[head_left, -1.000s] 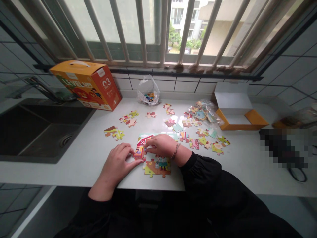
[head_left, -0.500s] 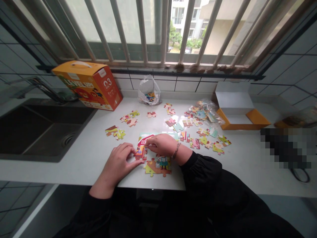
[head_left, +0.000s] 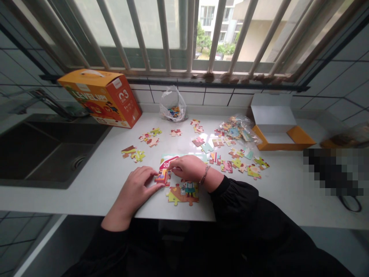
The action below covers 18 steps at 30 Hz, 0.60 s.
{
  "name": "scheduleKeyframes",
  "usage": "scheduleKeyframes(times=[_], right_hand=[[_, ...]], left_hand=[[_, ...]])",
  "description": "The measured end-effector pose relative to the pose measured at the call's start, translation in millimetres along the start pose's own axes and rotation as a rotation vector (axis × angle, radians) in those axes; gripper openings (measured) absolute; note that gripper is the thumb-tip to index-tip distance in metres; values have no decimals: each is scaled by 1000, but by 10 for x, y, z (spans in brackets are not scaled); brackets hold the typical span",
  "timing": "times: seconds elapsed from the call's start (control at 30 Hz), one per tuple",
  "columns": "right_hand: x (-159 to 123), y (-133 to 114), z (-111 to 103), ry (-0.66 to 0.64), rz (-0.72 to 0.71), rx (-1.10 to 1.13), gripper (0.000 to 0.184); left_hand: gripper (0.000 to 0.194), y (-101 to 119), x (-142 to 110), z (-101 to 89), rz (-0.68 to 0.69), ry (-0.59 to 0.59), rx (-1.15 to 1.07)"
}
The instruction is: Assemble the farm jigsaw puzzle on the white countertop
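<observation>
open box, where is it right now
In the head view, the open box sits on the right of the counter, near the back wall, just right of a clear bag.

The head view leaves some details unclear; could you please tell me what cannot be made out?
In the head view:
Middle of the puzzle: hidden by the right hand.
Many pieces in the crinkled bag: blurred behind plastic.
Dark item at right: masked by pixel blocks.
Small print on the tall orange box: too small.
</observation>
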State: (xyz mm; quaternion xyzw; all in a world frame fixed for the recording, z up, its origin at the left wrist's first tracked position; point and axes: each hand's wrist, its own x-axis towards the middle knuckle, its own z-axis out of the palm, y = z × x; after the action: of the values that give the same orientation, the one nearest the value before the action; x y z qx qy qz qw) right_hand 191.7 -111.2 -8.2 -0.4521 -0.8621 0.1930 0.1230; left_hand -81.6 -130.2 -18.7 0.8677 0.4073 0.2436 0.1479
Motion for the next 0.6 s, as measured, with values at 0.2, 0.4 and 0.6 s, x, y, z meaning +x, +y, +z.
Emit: scheduleKeyframes(times=[0.2, 0.4, 0.6], right_hand=[[-2, 5, -1, 8, 4, -7, 29], [-2, -6, -21, 2, 14, 4, 31], [0, 11, -2, 12, 19, 37, 30]], left_hand=[[33, 34, -14, 6, -34, 62, 103], [45, -50, -28, -75, -28, -58, -27], [30, -167, -4, -99, -58, -125, -117]])
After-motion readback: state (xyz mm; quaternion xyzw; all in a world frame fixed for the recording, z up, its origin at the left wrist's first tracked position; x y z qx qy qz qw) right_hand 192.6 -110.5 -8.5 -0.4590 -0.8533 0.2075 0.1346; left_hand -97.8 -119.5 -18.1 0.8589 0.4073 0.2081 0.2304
